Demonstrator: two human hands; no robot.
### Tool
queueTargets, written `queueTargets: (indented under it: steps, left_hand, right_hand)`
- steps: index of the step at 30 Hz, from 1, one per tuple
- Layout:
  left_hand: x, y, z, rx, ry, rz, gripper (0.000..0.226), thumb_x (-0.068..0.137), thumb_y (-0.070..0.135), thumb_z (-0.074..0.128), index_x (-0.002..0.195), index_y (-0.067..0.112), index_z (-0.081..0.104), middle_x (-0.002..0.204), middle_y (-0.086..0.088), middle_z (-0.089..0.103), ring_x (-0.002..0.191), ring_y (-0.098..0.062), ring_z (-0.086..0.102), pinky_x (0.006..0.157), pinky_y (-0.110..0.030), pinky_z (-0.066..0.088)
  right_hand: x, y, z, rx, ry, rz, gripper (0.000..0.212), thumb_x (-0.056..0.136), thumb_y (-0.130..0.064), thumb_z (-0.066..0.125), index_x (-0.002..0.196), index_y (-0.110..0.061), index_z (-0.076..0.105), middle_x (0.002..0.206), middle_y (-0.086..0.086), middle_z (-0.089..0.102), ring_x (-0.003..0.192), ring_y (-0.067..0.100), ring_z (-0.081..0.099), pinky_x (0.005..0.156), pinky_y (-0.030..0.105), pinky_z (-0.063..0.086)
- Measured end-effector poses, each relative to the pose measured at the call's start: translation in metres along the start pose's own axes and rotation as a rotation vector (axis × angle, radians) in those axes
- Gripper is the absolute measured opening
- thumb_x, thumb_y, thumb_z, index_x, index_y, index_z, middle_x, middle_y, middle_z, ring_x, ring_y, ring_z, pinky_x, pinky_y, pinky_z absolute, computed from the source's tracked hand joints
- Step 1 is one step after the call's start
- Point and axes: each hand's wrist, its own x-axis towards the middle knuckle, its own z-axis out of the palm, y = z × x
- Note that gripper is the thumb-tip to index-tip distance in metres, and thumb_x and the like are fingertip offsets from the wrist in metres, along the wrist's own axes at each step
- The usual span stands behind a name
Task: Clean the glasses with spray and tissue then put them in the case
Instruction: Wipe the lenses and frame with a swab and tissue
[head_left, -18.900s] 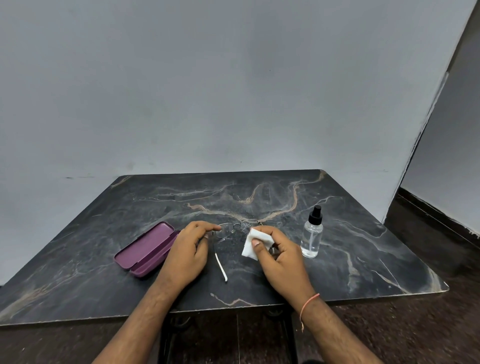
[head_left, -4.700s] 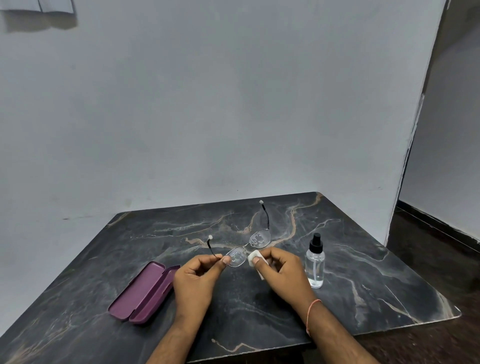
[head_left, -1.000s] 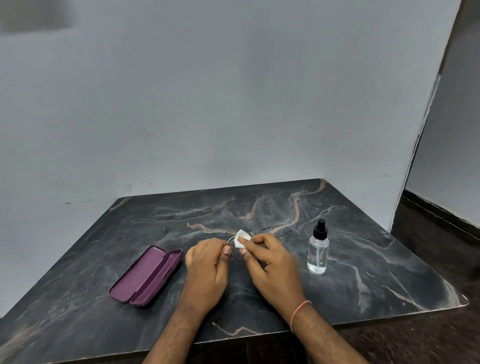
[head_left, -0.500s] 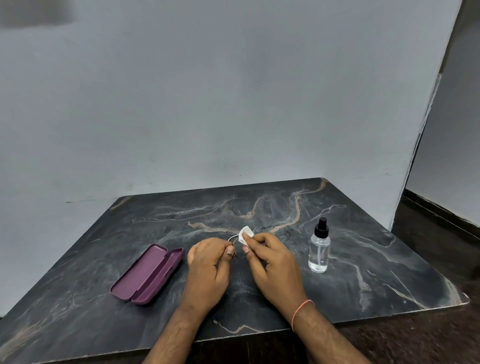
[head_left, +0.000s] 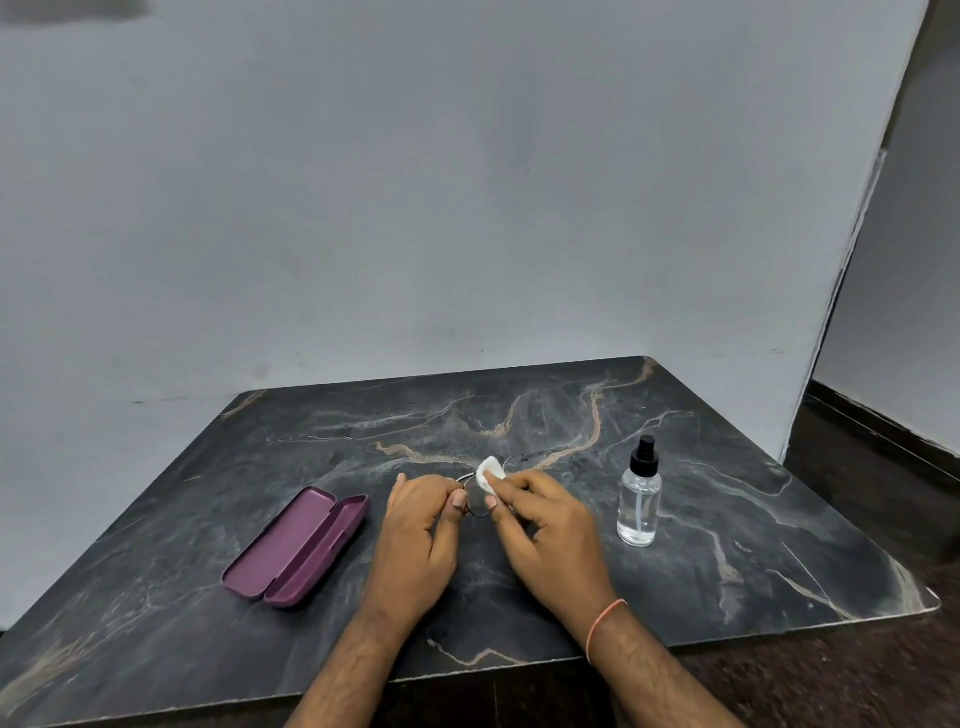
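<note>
Left of the spray bottle (head_left: 640, 506), the left hand (head_left: 415, 540) pinches the glasses (head_left: 475, 506); the right hand (head_left: 550, 535) pinches a tissue (head_left: 489, 474) against them. The open case (head_left: 298, 545) lies farther left.

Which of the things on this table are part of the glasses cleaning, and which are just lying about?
Part of the job:
glasses, held by the left hand
tissue, pinched by the right hand
spray bottle, standing at the right
purple case, lying open at the left

Just there:
marble table
orange wrist thread
</note>
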Motion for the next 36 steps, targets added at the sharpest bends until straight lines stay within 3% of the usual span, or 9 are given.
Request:
queueTargets:
  steps: [4,7,12,16,20,26,33,36]
  left_hand:
    - [0.0001,-0.0010,-0.0008,-0.064,0.005,-0.043,0.033,0.110,0.045,0.044,0.098,0.030,0.071,0.093,0.013,0.072,0.097,-0.012,0.069,0.132,-0.037,0.020]
    - [0.0005,-0.0012,-0.0009,-0.077,0.020,-0.057,0.033,0.111,0.046,0.045,0.098,0.030,0.071,0.093,0.011,0.071,0.096,-0.013,0.070,0.132,-0.030,0.015]
    - [0.0007,-0.0017,-0.0004,-0.078,0.039,-0.080,0.034,0.111,0.044,0.044,0.092,0.028,0.066,0.087,0.012,0.066,0.091,-0.013,0.068,0.134,-0.041,0.018]
    - [0.0012,-0.0004,-0.0013,-0.089,0.040,-0.092,0.032,0.111,0.045,0.044,0.095,0.031,0.067,0.087,0.011,0.067,0.090,-0.013,0.068,0.135,-0.050,0.020]
    - [0.0017,0.0012,-0.0023,-0.100,0.041,-0.097,0.032,0.111,0.047,0.044,0.095,0.031,0.068,0.086,0.011,0.067,0.088,-0.014,0.068,0.133,-0.058,0.022]
    - [0.0015,0.0015,-0.0024,-0.109,0.067,-0.100,0.030,0.112,0.046,0.043,0.092,0.035,0.062,0.086,0.009,0.065,0.085,-0.013,0.067,0.134,-0.058,0.021]
    - [0.0015,0.0014,-0.0035,-0.138,0.078,-0.113,0.033,0.111,0.046,0.044,0.094,0.028,0.066,0.083,0.006,0.068,0.084,-0.016,0.068,0.130,-0.062,0.026]
    - [0.0013,0.0032,-0.0031,-0.144,0.087,-0.110,0.034,0.110,0.045,0.044,0.093,0.026,0.066,0.083,0.007,0.067,0.083,-0.014,0.066,0.126,-0.066,0.031]
  right_hand:
    - [-0.0056,-0.0067,-0.0011,-0.001,-0.065,-0.085,0.025,0.100,-0.031,0.074,0.123,-0.035,0.082,0.104,-0.022,0.072,0.070,0.001,0.065,0.064,0.012,0.048]
    - [-0.0050,-0.0074,-0.0020,-0.054,-0.022,-0.068,0.025,0.098,-0.030,0.074,0.122,-0.034,0.083,0.101,-0.020,0.074,0.066,0.001,0.063,0.062,0.018,0.053]
    - [0.0005,-0.0078,-0.0042,-0.158,0.009,0.017,0.026,0.101,-0.027,0.074,0.125,-0.033,0.082,0.093,-0.016,0.071,0.070,0.004,0.064,0.063,0.030,0.056]
    - [-0.0024,-0.0089,-0.0046,-0.091,-0.028,-0.036,0.025,0.099,-0.029,0.074,0.122,-0.032,0.083,0.097,-0.019,0.073,0.069,0.002,0.065,0.062,0.024,0.055]
    - [-0.0075,-0.0098,-0.0008,-0.084,-0.059,-0.121,0.025,0.093,-0.025,0.079,0.115,-0.032,0.086,0.099,-0.019,0.076,0.066,-0.011,0.055,0.062,0.011,0.047]
    - [-0.0029,-0.0044,-0.0013,-0.166,0.044,-0.019,0.024,0.094,-0.028,0.077,0.115,-0.031,0.086,0.086,-0.015,0.073,0.064,0.002,0.061,0.059,0.027,0.055]
    - [-0.0068,-0.0080,-0.0013,-0.107,-0.037,-0.101,0.021,0.093,-0.025,0.077,0.112,-0.027,0.087,0.096,-0.017,0.078,0.066,0.001,0.065,0.059,0.022,0.054]
    - [-0.0039,-0.0052,-0.0017,-0.155,0.002,-0.035,0.023,0.095,-0.024,0.078,0.116,-0.028,0.086,0.090,-0.013,0.076,0.064,0.004,0.064,0.059,0.029,0.056]
